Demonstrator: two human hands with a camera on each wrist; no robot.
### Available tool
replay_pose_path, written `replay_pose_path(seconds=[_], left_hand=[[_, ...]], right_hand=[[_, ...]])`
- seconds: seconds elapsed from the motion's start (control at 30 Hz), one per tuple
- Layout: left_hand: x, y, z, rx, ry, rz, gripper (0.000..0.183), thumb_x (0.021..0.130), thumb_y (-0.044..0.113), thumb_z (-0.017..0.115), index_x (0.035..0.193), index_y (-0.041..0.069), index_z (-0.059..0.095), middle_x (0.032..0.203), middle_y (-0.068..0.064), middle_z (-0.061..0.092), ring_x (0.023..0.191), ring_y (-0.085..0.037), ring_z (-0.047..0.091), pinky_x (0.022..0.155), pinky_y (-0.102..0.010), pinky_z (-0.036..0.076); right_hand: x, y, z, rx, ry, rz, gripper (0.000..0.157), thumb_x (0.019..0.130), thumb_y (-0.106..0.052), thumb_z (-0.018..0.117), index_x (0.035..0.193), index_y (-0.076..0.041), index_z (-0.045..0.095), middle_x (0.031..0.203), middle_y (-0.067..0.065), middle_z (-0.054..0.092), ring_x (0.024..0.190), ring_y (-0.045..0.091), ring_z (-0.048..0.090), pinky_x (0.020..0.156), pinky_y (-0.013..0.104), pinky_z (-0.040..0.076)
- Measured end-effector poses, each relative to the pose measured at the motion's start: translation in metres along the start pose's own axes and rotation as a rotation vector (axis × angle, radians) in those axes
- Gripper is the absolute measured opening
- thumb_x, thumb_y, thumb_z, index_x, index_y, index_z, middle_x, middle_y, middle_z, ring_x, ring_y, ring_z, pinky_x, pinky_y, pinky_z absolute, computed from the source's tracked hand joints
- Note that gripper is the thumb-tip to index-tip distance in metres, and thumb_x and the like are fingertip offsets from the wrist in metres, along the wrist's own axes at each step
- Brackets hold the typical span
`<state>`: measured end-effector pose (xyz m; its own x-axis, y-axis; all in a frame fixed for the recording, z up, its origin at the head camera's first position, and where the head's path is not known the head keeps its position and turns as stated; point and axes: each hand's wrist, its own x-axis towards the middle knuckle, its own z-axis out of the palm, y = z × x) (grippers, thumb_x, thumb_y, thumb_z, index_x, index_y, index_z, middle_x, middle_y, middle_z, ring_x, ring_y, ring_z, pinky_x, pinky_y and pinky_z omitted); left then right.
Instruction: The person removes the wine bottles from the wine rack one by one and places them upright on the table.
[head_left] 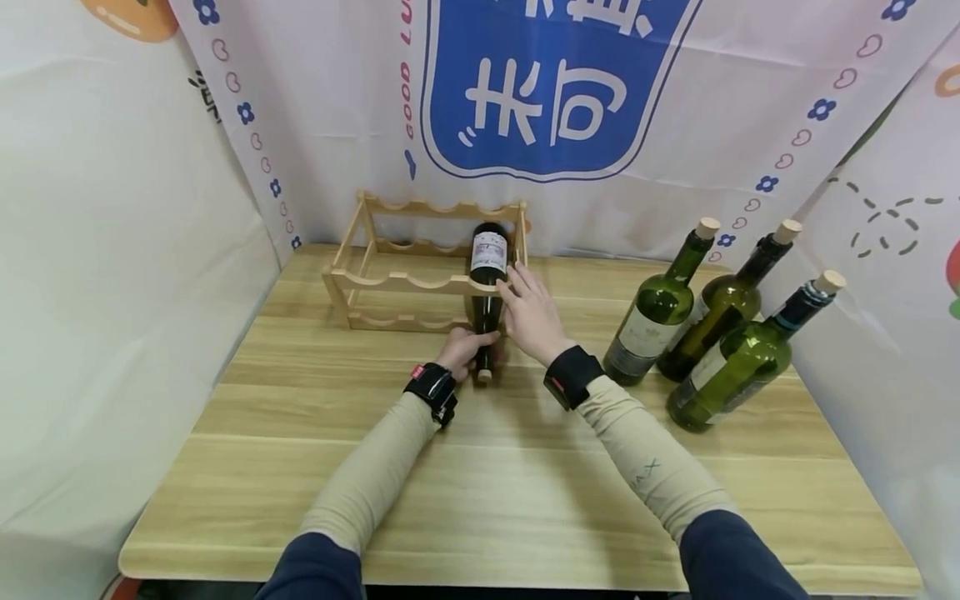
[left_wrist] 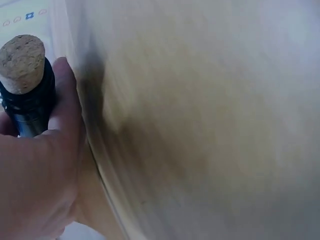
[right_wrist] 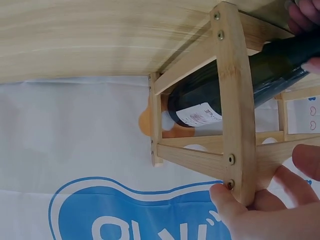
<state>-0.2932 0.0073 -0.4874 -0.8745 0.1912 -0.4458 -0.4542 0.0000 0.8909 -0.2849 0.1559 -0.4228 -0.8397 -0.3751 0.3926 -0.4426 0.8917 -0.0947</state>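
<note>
A dark wine bottle (head_left: 489, 254) with a white label lies in the right end of a wooden wine rack (head_left: 405, 284). It passes under the upper front rail, base toward the back and corked neck toward me. My left hand (head_left: 461, 352) grips that neck; in the left wrist view the cork (left_wrist: 22, 64) sticks out past the thumb. My right hand (head_left: 534, 321) holds the rack's front right corner. The right wrist view shows its fingertips (right_wrist: 225, 200) against the corner post (right_wrist: 235, 100), with the bottle below the upper rails.
Three corked green bottles stand to the right on the wooden table (head_left: 465, 500): one at the left (head_left: 649, 321), one behind (head_left: 720, 312), one nearer (head_left: 738, 367). A printed cloth (head_left: 337, 125) hangs right behind the rack.
</note>
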Motion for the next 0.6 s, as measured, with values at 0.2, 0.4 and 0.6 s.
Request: replay_pose_path(seconds=[0.2, 0.4, 0.6], left_hand=[[-0.0020, 0.0058, -0.0018, -0.149, -0.081, -0.054, 0.025, 0.093, 0.013, 0.064, 0.106, -0.008, 0.061, 0.080, -0.016, 0.073, 0.073, -0.026, 0.074, 0.064, -0.027, 0.061], [-0.0033, 0.0067, 0.0004, -0.221, -0.064, -0.062, 0.007, 0.093, 0.005, 0.061, 0.091, -0.001, 0.058, 0.076, -0.014, 0.065, 0.066, -0.022, 0.070, 0.087, -0.042, 0.058], [-0.0050, -0.0008, -0.0017, -0.265, -0.061, -0.043, 0.004, 0.094, 0.003, 0.059, 0.092, -0.001, 0.057, 0.080, -0.016, 0.064, 0.068, -0.020, 0.068, 0.084, -0.038, 0.060]], right_hand=[[0.0010, -0.0006, -0.0036, -0.016, -0.003, -0.007, 0.046, 0.088, -0.002, 0.056, 0.134, -0.001, 0.055, 0.145, 0.023, 0.046, 0.143, 0.034, 0.033, 0.122, 0.041, 0.024], [0.0006, -0.0036, -0.0082, -0.001, -0.038, 0.000, 0.048, 0.089, -0.003, 0.055, 0.136, -0.001, 0.052, 0.148, 0.023, 0.042, 0.145, 0.034, 0.029, 0.123, 0.042, 0.022], [-0.0003, -0.0086, -0.0063, 0.002, -0.047, 0.004, 0.051, 0.086, -0.002, 0.057, 0.136, -0.002, 0.053, 0.149, 0.022, 0.041, 0.145, 0.034, 0.029, 0.121, 0.045, 0.026]])
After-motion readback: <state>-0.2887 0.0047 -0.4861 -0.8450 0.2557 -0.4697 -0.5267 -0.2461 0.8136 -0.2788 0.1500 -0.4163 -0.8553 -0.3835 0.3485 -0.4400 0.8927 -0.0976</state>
